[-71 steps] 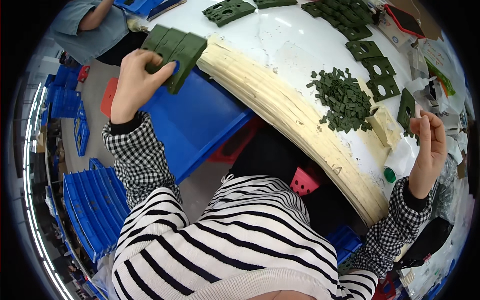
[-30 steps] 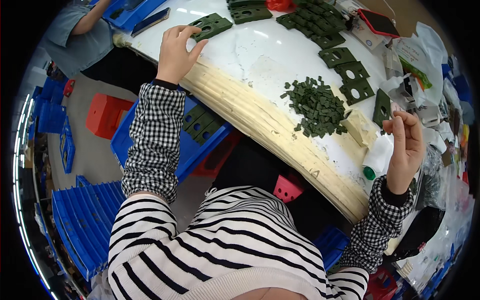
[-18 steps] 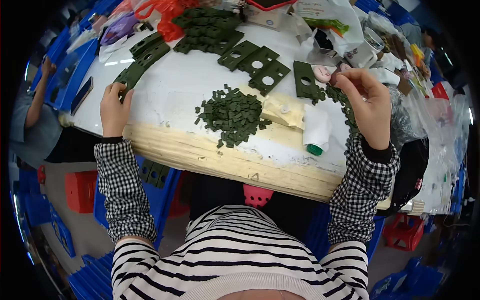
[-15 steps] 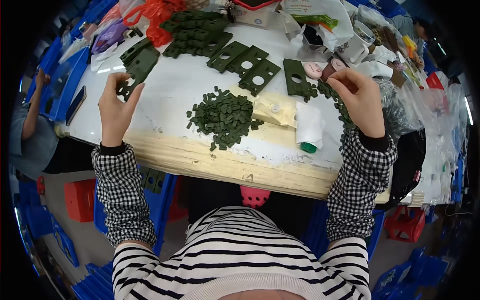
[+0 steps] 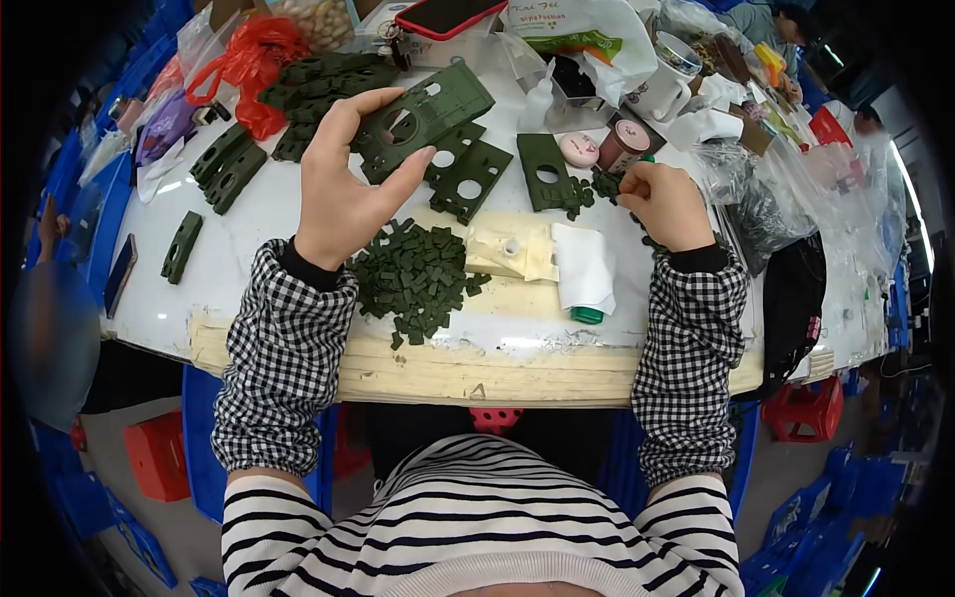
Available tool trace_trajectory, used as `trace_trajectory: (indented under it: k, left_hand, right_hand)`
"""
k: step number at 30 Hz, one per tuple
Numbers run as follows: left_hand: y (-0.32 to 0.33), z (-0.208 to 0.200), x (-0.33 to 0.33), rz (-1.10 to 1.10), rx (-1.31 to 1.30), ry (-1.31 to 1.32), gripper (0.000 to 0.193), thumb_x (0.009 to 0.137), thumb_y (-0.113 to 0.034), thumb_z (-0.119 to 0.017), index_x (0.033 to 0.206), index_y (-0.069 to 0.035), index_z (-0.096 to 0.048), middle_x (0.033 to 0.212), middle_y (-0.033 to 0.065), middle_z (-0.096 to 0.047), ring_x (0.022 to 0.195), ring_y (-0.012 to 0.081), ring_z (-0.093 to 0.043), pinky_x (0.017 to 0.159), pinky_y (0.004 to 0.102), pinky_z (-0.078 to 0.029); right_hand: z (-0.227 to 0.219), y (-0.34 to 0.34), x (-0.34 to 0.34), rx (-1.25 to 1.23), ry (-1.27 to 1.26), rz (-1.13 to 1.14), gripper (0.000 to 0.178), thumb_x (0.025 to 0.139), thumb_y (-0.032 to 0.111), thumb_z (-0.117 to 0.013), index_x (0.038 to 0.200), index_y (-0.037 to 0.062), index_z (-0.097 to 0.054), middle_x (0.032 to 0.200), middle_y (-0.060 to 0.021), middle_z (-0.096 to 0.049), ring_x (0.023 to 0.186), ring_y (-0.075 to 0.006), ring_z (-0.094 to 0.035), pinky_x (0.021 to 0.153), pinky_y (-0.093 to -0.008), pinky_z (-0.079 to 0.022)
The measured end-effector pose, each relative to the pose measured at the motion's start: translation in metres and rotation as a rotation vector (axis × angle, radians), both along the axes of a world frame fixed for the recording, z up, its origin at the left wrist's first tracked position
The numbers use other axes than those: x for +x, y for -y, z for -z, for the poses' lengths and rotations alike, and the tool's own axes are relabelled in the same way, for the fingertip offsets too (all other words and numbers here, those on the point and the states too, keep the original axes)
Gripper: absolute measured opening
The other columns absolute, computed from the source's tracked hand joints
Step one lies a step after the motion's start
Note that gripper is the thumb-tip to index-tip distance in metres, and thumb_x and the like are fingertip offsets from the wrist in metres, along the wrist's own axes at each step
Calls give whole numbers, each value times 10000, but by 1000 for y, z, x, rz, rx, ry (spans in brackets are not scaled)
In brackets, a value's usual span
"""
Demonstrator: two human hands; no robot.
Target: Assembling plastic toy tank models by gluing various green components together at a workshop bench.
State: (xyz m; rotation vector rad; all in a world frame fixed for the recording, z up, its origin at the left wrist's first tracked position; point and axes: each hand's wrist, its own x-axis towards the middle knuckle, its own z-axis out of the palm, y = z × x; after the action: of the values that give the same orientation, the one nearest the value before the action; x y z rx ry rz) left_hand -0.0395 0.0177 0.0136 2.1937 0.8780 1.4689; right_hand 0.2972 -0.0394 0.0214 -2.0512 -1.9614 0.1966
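My left hand grips a dark green moulded plastic panel with a round hole, thumb at the near edge and fingers at the far edge. The panel is raised over other green panels on the table. My right hand is closed in a pinch beside a few small green pieces; whatever its fingertips hold is hidden. Between the hands lies a heap of small green plastic pieces. Right of it are a pale yellow block and a white cloth or paper over something green.
A single green panel lies near a pink round tin. Finished-looking green parts and a lone one lie at left. Behind are stacked panels, a red bag, a white mug and plastic bags.
My left hand has left a green part at the table's left and moved right, now gripping a holed panel. My right hand stays pinched near the small pieces. The view has shifted.
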Motion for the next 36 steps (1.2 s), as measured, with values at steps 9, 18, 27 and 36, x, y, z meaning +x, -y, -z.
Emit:
trace_trajectory:
  k: [9, 18, 27, 36]
  left_hand:
    - [1, 12, 2, 99, -112, 67, 480, 756, -105, -765, 1179, 14, -571, 1048, 94, -627, 936, 159, -606, 851, 286, -476]
    - [9, 7, 9, 148, 15, -29, 505, 699, -86, -783, 1154, 12, -587, 1018, 119, -624, 876, 209, -598, 774, 298, -485]
    - [26, 5, 16, 205, 67, -116, 551, 657, -20, -794, 1159, 22, -571, 1074, 169, -614, 971, 273, -611, 859, 339, -491]
    - [25, 4, 16, 203, 86, -122, 549, 651, -20, -792, 1153, 21, -576, 1063, 172, -623, 957, 277, -613, 840, 344, -493]
  right_hand:
    - [11, -5, 6, -45, 20, 23, 107, 728, 67, -743, 788, 12, -674, 693, -113, -670, 657, -240, -658, 619, -341, -503]
    - [-21, 7, -24, 213, -485, -24, 120, 792, 32, -719, 892, -25, -687, 784, -78, -700, 694, -128, -652, 649, -253, -515]
    - [-34, 30, -73, 66, -1186, -197, 187, 892, 45, -670, 1057, -41, -678, 909, -97, -705, 801, -116, -669, 731, -234, -550]
    - [-34, 31, -77, -29, -1289, -207, 224, 889, 45, -670, 1089, -56, -652, 958, -101, -698, 827, -129, -678, 755, -239, -556]
